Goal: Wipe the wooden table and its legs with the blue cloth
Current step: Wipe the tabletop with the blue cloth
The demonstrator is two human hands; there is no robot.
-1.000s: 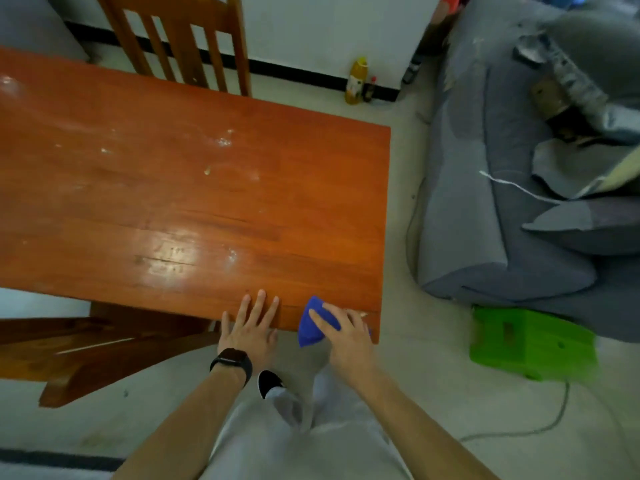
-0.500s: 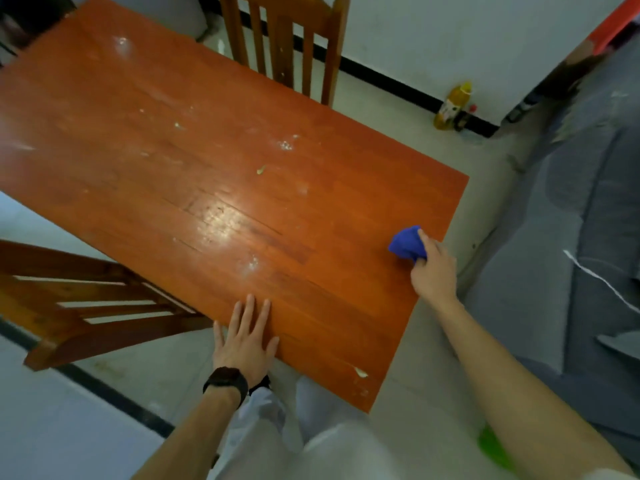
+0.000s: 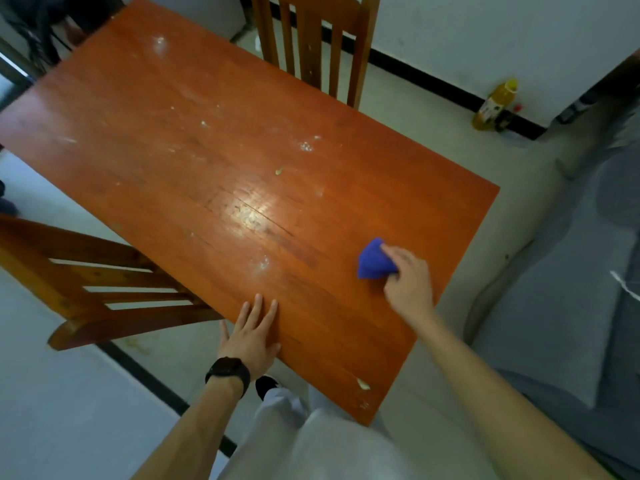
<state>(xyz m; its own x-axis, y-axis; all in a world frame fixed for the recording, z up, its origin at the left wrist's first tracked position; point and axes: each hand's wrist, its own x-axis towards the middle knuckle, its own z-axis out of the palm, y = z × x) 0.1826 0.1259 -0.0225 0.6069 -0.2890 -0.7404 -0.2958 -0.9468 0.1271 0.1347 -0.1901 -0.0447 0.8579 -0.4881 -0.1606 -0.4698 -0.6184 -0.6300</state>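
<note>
1. Near right end of worktop (image 3: 207, 150): holding blue cloth (image 3: 375, 259) bunched in right hand (image 3: 408, 285), fingers (image 3: 398, 252) curled round the wad, pressing it onto the wood. Tight wad probably chosen for scrubbing pressure.
2. Bracing with left hand (image 3: 252, 337) on near long edge, fingers (image 3: 258, 310) straight and flat, gripping nothing. Likely steadying the body for the reach across.
3. Judging by white smears (image 3: 306, 145), greenish speck (image 3: 278, 171) mid-top and pale blob (image 3: 363, 384) at near corner: top mostly unwiped. Legs out of view, so cannot tell their state.
4. Open run of bare wood to the left and away from cloth, good for long strokes. Right short edge near cloth, so short push to sweep crumbs off that side.
5. Tight around the perimeter: far chair (image 3: 311, 39) tucked against far long edge, side chair (image 3: 104, 289) at near left, grey sofa (image 3: 571, 271) close off right end with narrow floor gap. Expect cramped leg access there.
6. Yellow bottle (image 3: 495, 103) by wall, well apart, no concern.
</note>
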